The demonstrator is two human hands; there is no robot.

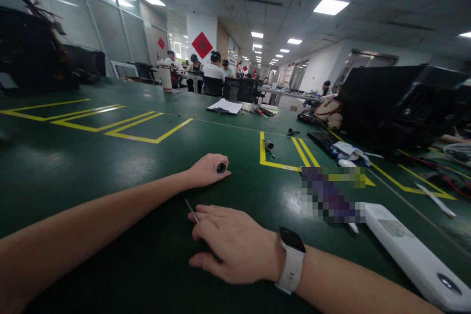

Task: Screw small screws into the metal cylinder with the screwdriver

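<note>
My left hand (206, 170) is closed around a short round metal tube (221, 169), whose dark open end faces me. My right hand (237, 245), with a white-strapped watch at the wrist, is nearer to me over the green table (140, 206). Between its fingers is a thin metal rod (190, 208) that points up and to the left, apart from the tube. The rod's other end is hidden by the fingers. Ahead on the right lie a similar dark cylindrical part (269, 145) and another small dark part (292, 131).
Yellow tape (158, 141) marks boxes on the table. On the right are a long white device (408, 255), a pixelated purple item (331, 196) and a large black case (390, 103). A clipboard with paper (225, 106) and a cup (166, 79) stand farther back. People sit beyond.
</note>
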